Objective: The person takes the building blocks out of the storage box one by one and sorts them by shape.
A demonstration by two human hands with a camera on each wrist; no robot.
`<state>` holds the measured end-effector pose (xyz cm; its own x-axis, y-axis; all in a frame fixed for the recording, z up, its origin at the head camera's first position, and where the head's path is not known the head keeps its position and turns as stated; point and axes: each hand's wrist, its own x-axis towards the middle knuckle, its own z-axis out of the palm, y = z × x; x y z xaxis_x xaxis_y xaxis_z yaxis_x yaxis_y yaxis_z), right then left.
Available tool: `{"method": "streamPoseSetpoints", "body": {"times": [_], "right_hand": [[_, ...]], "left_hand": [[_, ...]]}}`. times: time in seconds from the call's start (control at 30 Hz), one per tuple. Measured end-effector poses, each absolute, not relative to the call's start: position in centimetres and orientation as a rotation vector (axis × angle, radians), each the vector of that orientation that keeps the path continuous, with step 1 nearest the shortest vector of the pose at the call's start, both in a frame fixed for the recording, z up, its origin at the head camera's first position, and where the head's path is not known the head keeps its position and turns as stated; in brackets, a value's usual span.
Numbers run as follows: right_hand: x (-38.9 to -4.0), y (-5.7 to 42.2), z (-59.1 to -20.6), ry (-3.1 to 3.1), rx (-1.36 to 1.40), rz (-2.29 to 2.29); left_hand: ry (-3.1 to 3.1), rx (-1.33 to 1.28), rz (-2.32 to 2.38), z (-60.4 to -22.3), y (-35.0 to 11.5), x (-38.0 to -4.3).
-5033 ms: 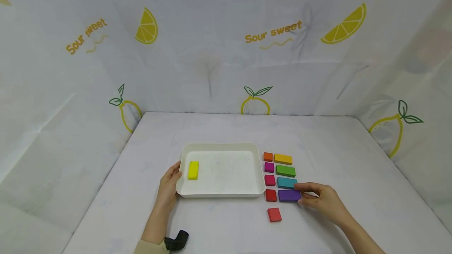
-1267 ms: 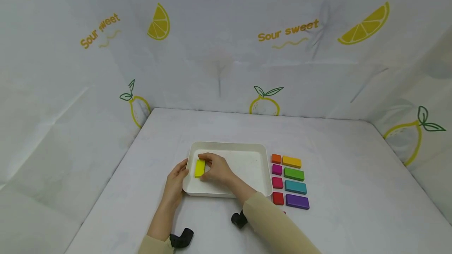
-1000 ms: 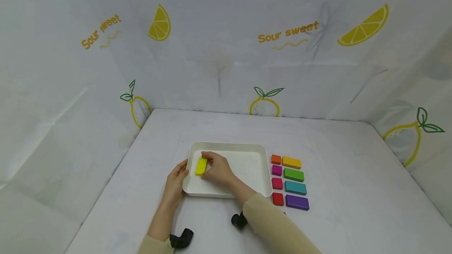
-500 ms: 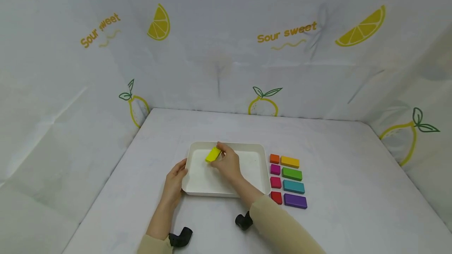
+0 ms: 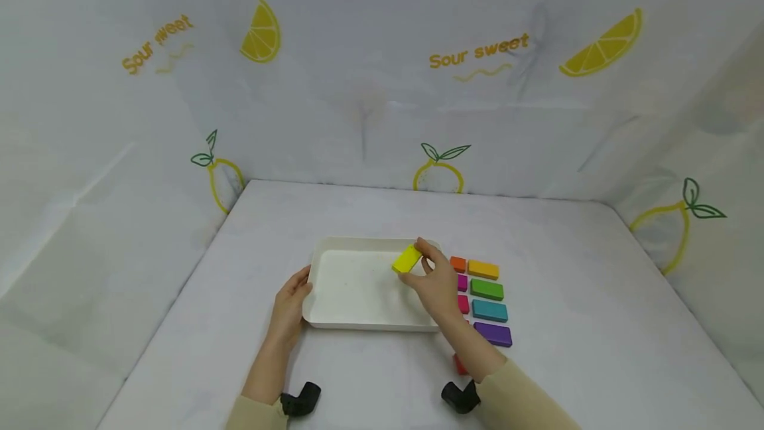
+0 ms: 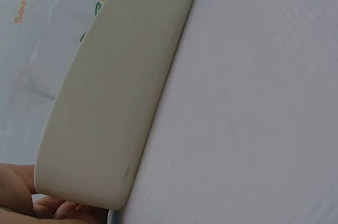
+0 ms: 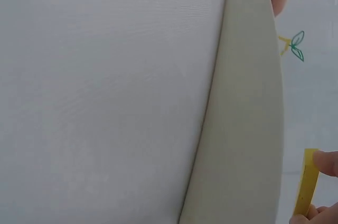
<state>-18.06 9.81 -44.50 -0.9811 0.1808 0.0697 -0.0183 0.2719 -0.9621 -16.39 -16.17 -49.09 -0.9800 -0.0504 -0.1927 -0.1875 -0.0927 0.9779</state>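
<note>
My right hand pinches a yellow rectangular block between thumb and fingers, tilted, above the right part of a shallow white tray. The right wrist view shows the same yellow block raised over the tray's wall, held by its two ends. At the tray's left side, my left hand grips the rim. In the left wrist view, the fingers of that hand bend around the tray's corner. No block lies on the visible tray floor.
Right of the tray stand two columns of blocks, partly behind my right hand and forearm: orange, magenta, amber, green, teal and purple. A red block lies nearer, mostly covered by the forearm.
My right hand came from the purple block to the yellow one in the tray, pinched it, lifted it and carried it rightward. The left hand stayed on the tray.
</note>
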Motion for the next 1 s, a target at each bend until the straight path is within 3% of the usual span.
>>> {"method": "streamPoseSetpoints", "body": {"times": [0.57, 1.0], "right_hand": [[-10.7, 19.3, -42.9, -2.289, -0.574, 1.562], [-5.5, 20.1, -44.2, -2.252, -0.864, 1.408]], "left_hand": [[2.048, -0.254, 2.224, -49.0, -16.0, -16.0], [2.016, -0.276, 2.233, -48.6, -15.6, -15.8]]}}
